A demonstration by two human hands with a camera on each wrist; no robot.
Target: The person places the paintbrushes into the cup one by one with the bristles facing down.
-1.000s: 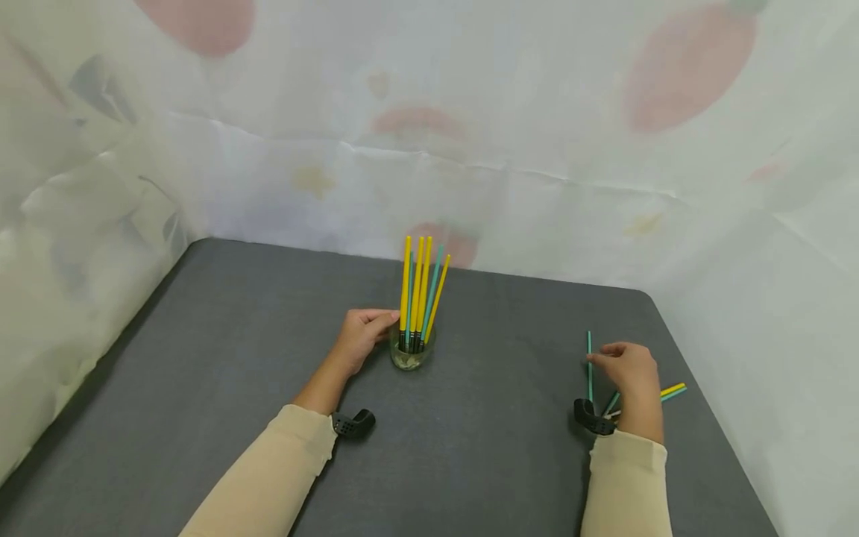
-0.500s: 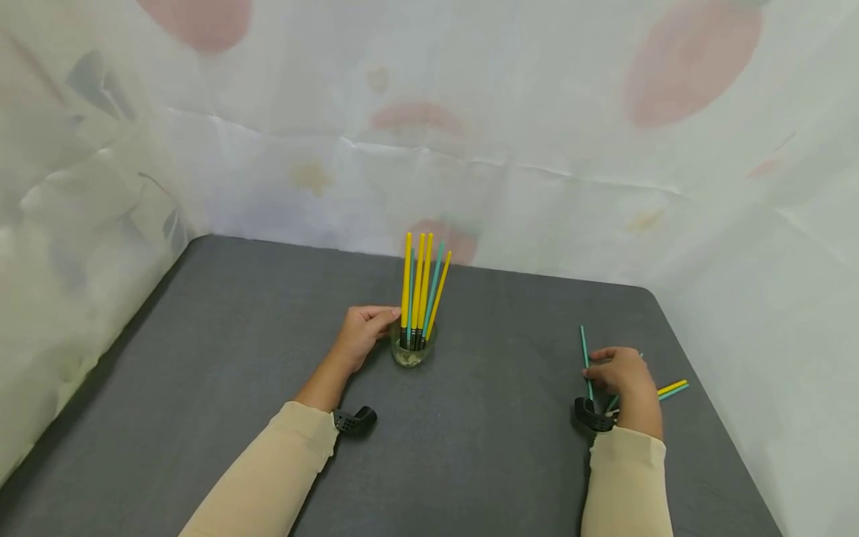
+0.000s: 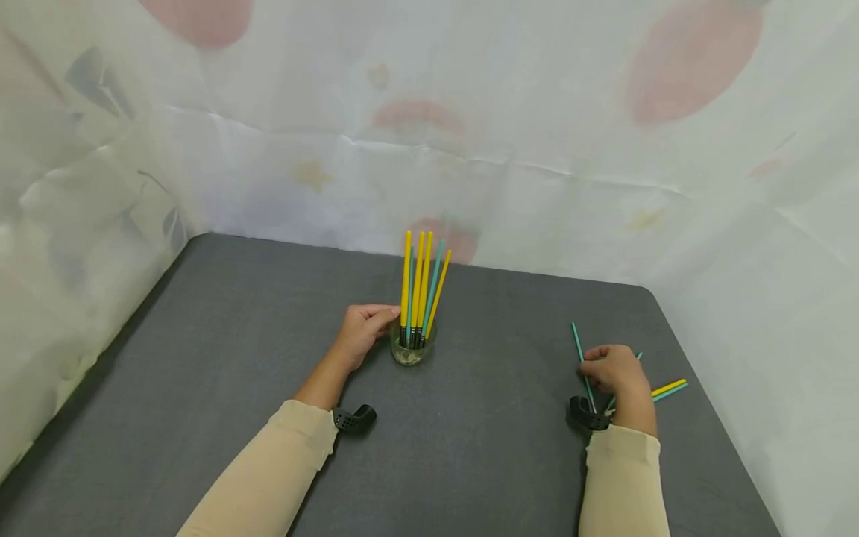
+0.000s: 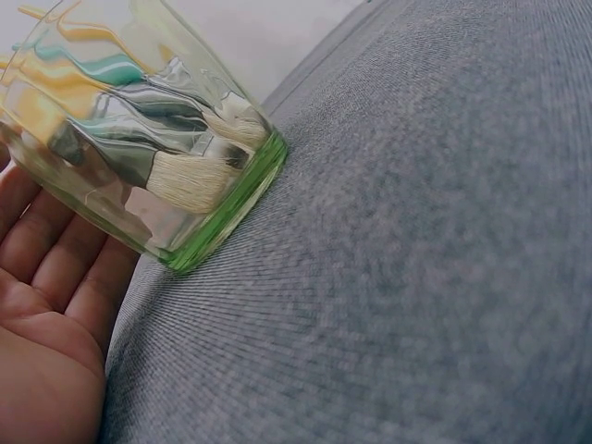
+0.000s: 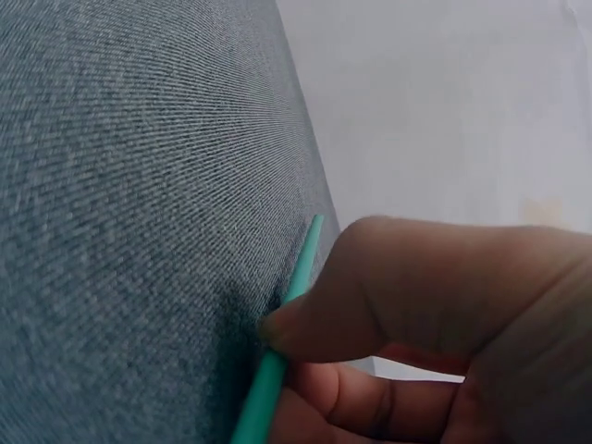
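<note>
Nearest are the person's two tan sleeves (image 3: pixel 268 470), each with a small black camera at the wrist. The right hand (image 3: pixel 614 369) is at the near right of the grey table (image 3: pixel 201 358). Its thumb and fingers are curled around a teal brush (image 3: pixel 579 350) and pinch it partway along the thin handle; the wrist view shows the thumb pressed on the stick. The brush slants up and to the left, with its far end in the air. Just beside that hand, more loose brushes (image 3: pixel 667 389), yellow and teal, lie flat on the table near its right edge. A bit farther, in the middle of the table, the left hand (image 3: pixel 359 335) touches the left side of a green glass cup (image 3: pixel 411 350), with its fingers gently bent against the glass. The cup stands upright and holds a bunch of yellow and teal brushes (image 3: pixel 419 287), bristles down. So it looks like several brushes are already in the cup, one is in the hand, and a few on the table are still left. Behind the table hangs a white cloth (image 3: pixel 429 134) with pale pink shapes.
</note>
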